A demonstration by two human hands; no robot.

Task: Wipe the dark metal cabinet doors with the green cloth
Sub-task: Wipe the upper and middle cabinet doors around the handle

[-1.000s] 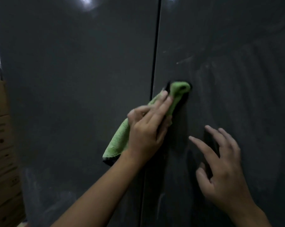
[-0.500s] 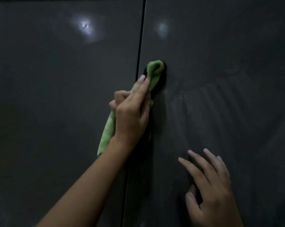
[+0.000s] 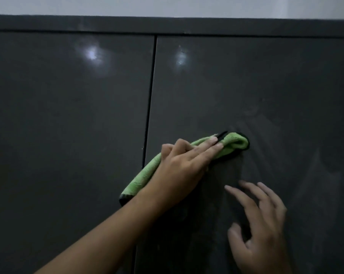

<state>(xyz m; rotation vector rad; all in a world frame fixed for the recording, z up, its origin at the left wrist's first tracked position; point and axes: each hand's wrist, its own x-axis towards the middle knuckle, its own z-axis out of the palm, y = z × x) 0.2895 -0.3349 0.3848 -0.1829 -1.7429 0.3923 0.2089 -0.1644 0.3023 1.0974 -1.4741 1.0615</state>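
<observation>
Left hand (image 3: 179,167) holds green cloth (image 3: 234,143) against right cabinet door (image 3: 246,86).

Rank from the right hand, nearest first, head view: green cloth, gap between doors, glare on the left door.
From the right hand:
1. green cloth, just above.
2. gap between doors, to its left.
3. glare on left door, far upper left.

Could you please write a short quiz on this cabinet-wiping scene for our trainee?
1. True or false: the right hand holds the green cloth.
2. On which door is the cloth's bunched end pressed? A left, B right, C neither.
3. Fill in: the right hand's spread fingers hold ____.
Key: 1 false, the left hand holds it; 2 B, the right door; 3 nothing.
</observation>
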